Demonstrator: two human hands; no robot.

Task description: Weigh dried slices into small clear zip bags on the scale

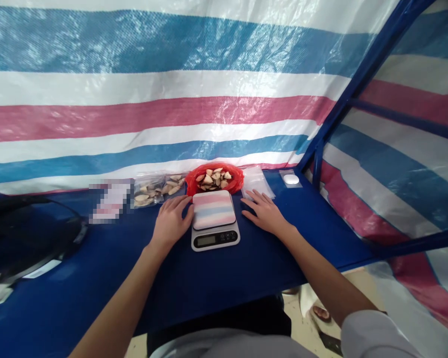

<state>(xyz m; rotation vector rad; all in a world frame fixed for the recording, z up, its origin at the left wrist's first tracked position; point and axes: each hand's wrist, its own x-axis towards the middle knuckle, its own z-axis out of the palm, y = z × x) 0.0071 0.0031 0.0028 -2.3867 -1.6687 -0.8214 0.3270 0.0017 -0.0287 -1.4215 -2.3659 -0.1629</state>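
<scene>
A kitchen scale [214, 213] with a reflective square plate and a dark display strip lies between my hands on the blue table. My left hand [171, 222] rests at the scale's left side, fingers stretched out; whether it touches the edge I cannot tell. To the right of the scale, my right hand [263, 213] lies flat with fingers spread, fingertips by some clear plastic bags [257, 179]. Behind the scale sits an open red plastic bag [234, 174] full of brown-and-white pieces like shells or nuts [213, 178]. Neither hand holds anything.
Left of the red bag lie clear bags of similar pieces [146, 191] and a blurred-out paper [112, 200]. A white oval object [291, 179] sits at the back right. Dark cable-like items [30, 223] are at far left. Striped sheeting [153, 114] and a blue frame [349, 102] enclose the table.
</scene>
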